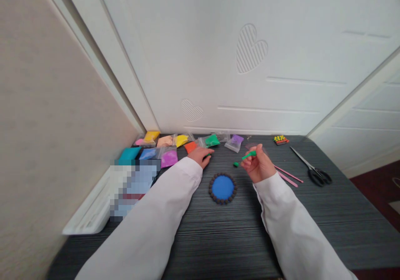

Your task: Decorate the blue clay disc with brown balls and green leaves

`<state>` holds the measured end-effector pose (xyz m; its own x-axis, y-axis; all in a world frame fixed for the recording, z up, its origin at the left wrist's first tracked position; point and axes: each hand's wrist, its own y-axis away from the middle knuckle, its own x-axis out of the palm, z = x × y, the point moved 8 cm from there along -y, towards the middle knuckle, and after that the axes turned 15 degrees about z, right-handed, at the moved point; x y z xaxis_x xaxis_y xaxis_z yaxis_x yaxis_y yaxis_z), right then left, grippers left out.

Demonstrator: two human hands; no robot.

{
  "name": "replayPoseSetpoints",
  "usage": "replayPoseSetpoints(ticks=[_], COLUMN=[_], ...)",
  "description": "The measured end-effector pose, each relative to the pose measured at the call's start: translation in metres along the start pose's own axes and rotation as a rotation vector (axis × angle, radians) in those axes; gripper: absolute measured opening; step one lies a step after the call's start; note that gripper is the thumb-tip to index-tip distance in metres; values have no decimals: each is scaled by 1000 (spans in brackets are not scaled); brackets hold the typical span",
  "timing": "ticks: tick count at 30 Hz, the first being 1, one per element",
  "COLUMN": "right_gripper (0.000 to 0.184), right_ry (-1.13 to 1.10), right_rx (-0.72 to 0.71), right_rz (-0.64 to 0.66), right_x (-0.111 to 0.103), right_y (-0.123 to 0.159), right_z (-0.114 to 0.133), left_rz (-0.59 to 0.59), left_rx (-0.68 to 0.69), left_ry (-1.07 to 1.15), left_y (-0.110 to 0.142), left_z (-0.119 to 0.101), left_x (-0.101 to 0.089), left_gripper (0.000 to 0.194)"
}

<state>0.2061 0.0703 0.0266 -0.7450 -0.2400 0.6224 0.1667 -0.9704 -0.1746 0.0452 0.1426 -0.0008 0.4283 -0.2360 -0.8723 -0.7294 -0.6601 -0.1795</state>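
Note:
My right hand (260, 166) is raised over the table, its fingers closed on a bright green strip of modelling clay (249, 155). Left of it, a small lump of green clay (236, 164) lies on the tabletop. My left hand (200, 156) rests low beside an orange clay packet (190, 147). A small dark green piece of clay (207, 155) shows between its thumb and index finger; the other fingers are mostly hidden. In front of both hands lies a blue clay disc (222, 187), ringed with dark brown clay balls (213, 198).
Several clay packets, including green (212, 140) and purple (236, 140) ones, line the back. Pink tools (289, 176) and black-handled scissors (316, 175) lie at right. Behind them sits a red-and-yellow piece (280, 140). A white tray (90, 213) stands left. A white panel (200, 63) bounds the back.

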Motion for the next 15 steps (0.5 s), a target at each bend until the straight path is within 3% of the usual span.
replayPoseSetpoints(ticks=[5,15], right_gripper=[27,12], right_ry=[-134,-84], right_rx=[93,-20], right_rz=[-76,-136], right_x=[-8,-24], right_y=[2,-2], right_z=[-9,-5], left_rz=[-18,-75], left_rx=[22,23], left_ry=[-134,-214], left_y=[1,7], left_z=[-6,-6], left_x=[1,-2], left_gripper=[28,29])
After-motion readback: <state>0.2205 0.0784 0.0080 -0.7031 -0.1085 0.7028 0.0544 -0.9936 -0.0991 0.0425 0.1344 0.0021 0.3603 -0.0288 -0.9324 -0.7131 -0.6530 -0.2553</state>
